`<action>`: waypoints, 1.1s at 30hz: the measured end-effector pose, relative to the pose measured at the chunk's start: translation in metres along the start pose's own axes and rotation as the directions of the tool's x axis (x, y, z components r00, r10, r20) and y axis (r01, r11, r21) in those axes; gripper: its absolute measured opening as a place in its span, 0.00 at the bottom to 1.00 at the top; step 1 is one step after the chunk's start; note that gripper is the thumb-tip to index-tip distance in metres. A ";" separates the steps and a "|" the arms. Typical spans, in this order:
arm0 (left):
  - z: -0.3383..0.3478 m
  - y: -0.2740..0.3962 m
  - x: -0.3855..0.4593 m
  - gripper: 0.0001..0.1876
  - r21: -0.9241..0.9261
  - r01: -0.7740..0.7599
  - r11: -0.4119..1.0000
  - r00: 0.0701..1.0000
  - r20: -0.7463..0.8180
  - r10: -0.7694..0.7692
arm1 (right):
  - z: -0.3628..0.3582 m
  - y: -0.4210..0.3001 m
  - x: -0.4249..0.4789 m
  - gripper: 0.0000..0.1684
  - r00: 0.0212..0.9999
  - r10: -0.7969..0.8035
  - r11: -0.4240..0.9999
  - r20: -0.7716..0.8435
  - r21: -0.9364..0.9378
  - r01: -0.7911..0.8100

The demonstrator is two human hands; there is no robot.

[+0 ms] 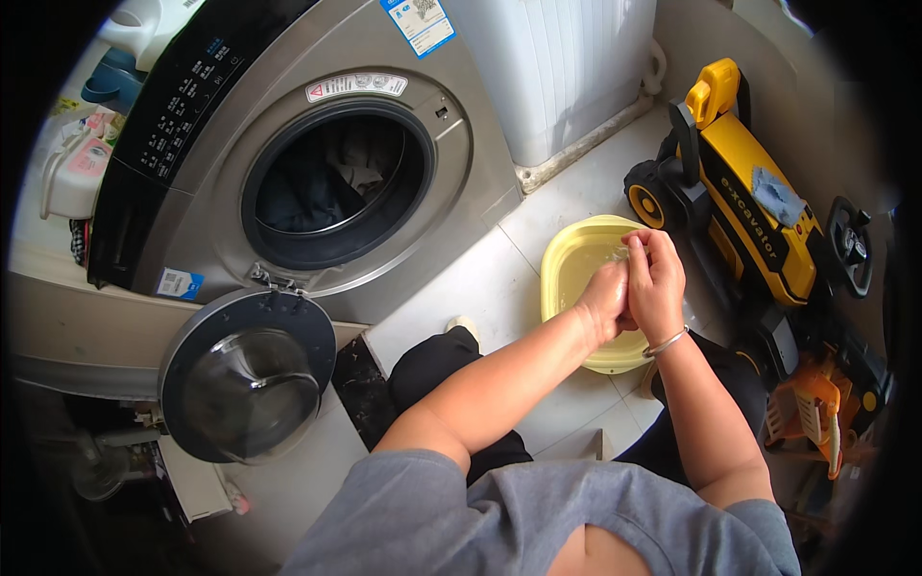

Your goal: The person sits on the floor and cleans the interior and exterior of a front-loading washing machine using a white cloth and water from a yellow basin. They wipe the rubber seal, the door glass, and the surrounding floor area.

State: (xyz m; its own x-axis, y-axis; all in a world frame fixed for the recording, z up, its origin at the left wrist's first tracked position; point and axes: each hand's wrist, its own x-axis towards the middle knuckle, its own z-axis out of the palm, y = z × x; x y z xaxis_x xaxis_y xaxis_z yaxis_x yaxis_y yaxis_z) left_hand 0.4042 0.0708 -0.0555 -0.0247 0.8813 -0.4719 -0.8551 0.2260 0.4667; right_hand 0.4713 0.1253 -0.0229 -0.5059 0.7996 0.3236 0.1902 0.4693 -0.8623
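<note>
A yellow plastic basin with water in it stands on the floor before me. Above its right part my left hand and my right hand are pressed together, wet. Something small, clear or whitish, shows between them near the fingertips; whether it is water or an object I cannot tell. A bracelet circles the right wrist. To the left, the front-loading washing machine has its round door swung out, and dark clothes with a lighter piece lie inside the drum.
A yellow and black ride-on toy excavator stands right of the basin, with a blue-grey cloth on it. A white ribbed appliance is at the back. Bottles and a white container stand at far left. My knees flank the basin's near side.
</note>
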 end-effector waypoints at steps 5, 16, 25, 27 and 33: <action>-0.012 0.004 -0.002 0.17 0.184 0.034 0.982 0.997 -0.075 -0.020 | -0.007 0.011 0.004 0.10 0.991 0.107 0.994 0.078 -0.037 -0.104; -0.037 0.030 -0.070 0.14 0.342 -0.251 0.905 0.953 -0.074 0.292 | 0.010 0.010 -0.013 0.13 0.802 0.287 0.882 0.524 0.181 -0.434; -0.058 0.053 -0.083 0.10 0.101 -0.415 0.904 0.897 -0.119 0.425 | -0.002 -0.006 -0.002 0.07 0.724 0.286 0.608 0.628 0.465 -0.644; -0.051 0.061 -0.088 0.12 -0.033 -0.413 0.910 0.909 -0.084 0.409 | -0.006 -0.010 0.000 0.08 0.689 0.287 0.598 0.666 0.437 -0.672; -0.039 0.058 -0.082 0.14 0.133 -0.459 0.878 0.886 0.004 0.463 | -0.010 -0.022 0.002 0.12 0.648 0.356 0.434 0.673 0.495 -0.753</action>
State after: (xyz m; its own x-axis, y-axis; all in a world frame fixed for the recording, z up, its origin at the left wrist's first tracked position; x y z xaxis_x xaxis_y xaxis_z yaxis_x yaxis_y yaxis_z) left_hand 0.3359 -0.0044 -0.0191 -0.4157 0.8874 -0.1991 -0.6710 -0.1514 0.7258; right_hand 0.4741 0.1204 0.0006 -0.8266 0.4330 -0.3596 0.0471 -0.5834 -0.8108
